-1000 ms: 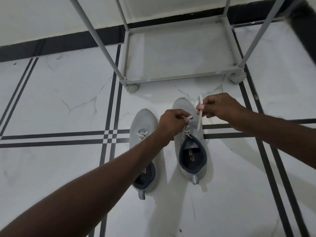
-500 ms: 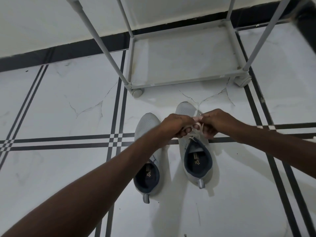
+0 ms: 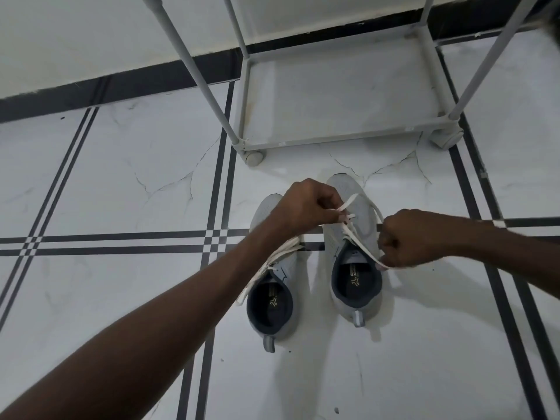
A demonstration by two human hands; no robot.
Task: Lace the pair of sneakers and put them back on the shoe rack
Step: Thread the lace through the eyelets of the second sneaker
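Note:
Two light grey sneakers with dark blue lining stand side by side on the floor, toes toward the rack. My left hand (image 3: 306, 207) hovers over the right sneaker (image 3: 353, 250) and pinches one end of its white lace (image 3: 359, 241). My right hand (image 3: 406, 237) is closed on the other end, pulled out to the sneaker's right side. The left sneaker (image 3: 272, 304) lies partly under my left forearm, with its white lace (image 3: 263, 268) hanging loose over its left side.
The grey metal shoe rack (image 3: 333, 140) stands on castors just beyond the sneakers, its bottom shelf bare and its posts rising out of view. White marble floor with black stripe lines surrounds everything. A black skirting and white wall run behind the rack.
My hands were together over the right sneaker's tongue; they have now pulled apart, the right hand drawing its lace end out to the right and toward me, the left holding the other end.

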